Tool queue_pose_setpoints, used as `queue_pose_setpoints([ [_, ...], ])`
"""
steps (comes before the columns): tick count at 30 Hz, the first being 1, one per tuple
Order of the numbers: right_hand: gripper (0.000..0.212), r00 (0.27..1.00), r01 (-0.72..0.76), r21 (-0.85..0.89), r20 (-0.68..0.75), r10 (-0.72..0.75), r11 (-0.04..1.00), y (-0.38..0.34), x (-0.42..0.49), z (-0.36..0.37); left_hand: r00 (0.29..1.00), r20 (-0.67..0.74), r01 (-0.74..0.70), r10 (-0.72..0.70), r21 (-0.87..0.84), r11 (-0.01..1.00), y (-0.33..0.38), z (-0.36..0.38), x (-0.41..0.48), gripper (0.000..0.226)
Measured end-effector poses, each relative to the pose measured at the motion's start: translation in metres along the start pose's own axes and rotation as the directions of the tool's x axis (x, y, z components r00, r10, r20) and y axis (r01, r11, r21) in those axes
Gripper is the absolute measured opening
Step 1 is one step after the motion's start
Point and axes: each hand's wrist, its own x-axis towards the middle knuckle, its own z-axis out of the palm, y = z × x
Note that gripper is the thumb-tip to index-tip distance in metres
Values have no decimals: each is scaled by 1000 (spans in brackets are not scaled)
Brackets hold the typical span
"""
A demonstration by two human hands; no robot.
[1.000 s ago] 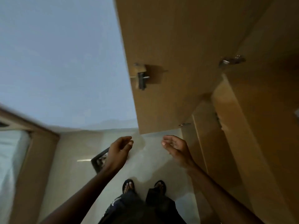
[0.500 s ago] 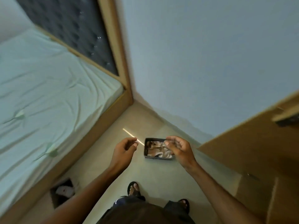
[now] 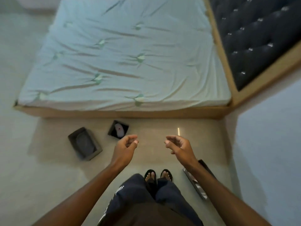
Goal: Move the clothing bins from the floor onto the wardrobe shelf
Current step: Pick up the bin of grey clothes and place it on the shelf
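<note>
A person stands on a pale floor [image 3: 154,132] facing the side of a bed [image 3: 123,59], looking down at 2 bare hands held out at waist height. The left hand [image 3: 125,144] and the right hand [image 3: 177,145] are both loosely curled, fingers half bent toward the palm, and neither has hold of anything.

3 clothing bins are in sight, all on the floor. A grey rectangular bin [image 3: 84,143] sits well to the left, with dark folded fabric inside. A smaller dark square bin [image 3: 118,129] sits close to the bed frame, just beyond the left hand, with a pale garment in it. A third bin [image 3: 197,185] lies beside the person's right foot, mostly hidden behind the right forearm, so its contents are hard to make out. The wardrobe and its shelf are out of view.

The step in hand looks like the approach to a pickup: hands free, bins not yet lifted. The next move probably calls for bending down, spreading both hands to grip 1 bin by its 2 opposite walls, keeping it level so the clothes stay in, then turning toward the wardrobe
</note>
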Motion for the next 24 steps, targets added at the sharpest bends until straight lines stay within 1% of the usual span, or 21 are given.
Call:
queue_pose_setpoints([
  [2, 22, 993, 7, -61, 115, 1, 998, -14, 22, 35, 993, -108, 48, -57, -78, 996, -15, -34, 4, 24],
  [5, 24, 973, 39, -129, 231, -9, 991, -38, 45, 90, 967, -217, 93, -131, -180, 979, -34, -80, 9, 23],
  [8, 25, 947, 77, -205, 322, -7, 976, -55, 64, 150, 941, -283, 116, -186, -246, 962, -56, -127, 20, 22],
  [9, 25, 938, 81, -230, 346, 4, 970, -57, 75, 180, 931, -298, 131, -211, -268, 954, -70, -151, 28, 21],
  [11, 25, 931, 77, -259, 363, 23, 963, -60, 86, 215, 919, -311, 152, -242, -285, 946, -88, -178, 40, 21],
  [12, 26, 928, 73, -276, 371, 36, 958, -58, 99, 246, 908, -327, 168, -263, -291, 942, -106, -202, 54, 21],
  [17, 29, 917, 6, -362, 374, 140, 932, -32, 160, 379, 886, -337, 258, -317, -209, 943, -183, -294, 132, 21],
  [19, 28, 909, -35, -394, 369, 192, 919, -8, 193, 436, 873, -333, 312, -357, -183, 932, -224, -326, 173, 22],
  [20, 28, 902, -59, -408, 369, 224, 911, 13, 214, 470, 864, -331, 341, -380, -171, 924, -256, -340, 197, 23],
  [22, 27, 894, -89, -428, 363, 262, 899, 45, 246, 512, 859, -317, 382, -403, -130, 915, -299, -357, 233, 23],
  [24, 26, 885, -120, -464, 350, 306, 878, 95, 280, 555, 859, -282, 432, -427, -47, 901, -357, -367, 271, 26],
])
